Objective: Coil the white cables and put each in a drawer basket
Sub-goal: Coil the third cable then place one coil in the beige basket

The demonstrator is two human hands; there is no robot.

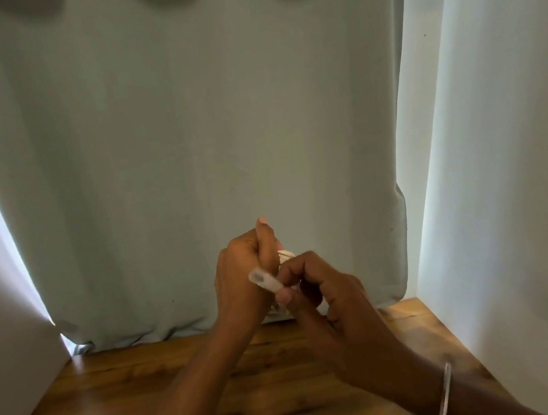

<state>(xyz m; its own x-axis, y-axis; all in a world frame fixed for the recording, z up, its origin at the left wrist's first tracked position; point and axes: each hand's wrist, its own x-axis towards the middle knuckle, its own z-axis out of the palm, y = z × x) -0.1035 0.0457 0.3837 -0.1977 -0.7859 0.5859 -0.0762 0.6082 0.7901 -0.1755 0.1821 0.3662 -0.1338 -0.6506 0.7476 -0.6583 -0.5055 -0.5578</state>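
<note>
Before the curtain (189, 148), cable (265, 280) between both hands' fingers (294, 270).

A home room, most likely: a wooden tabletop (123, 398) stands against pale grey-green curtains (189, 148), with daylight glowing through at their edges.
</note>
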